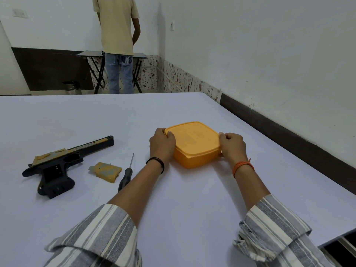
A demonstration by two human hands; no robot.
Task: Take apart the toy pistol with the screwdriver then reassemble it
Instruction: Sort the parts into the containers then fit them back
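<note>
Both hands gripped yellow box, left hand and right hand fingers curled on lid edges. Toy pistol lay well left, barrel pointing right-away; screwdriver nearer left hand.

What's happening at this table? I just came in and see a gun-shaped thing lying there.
A person has both hands on a yellow lidded box, left hand and right hand gripping opposite sides. The toy pistol lies untouched on the table, its inside exposed. A yellow loose piece and the screwdriver lie beside it.
</note>
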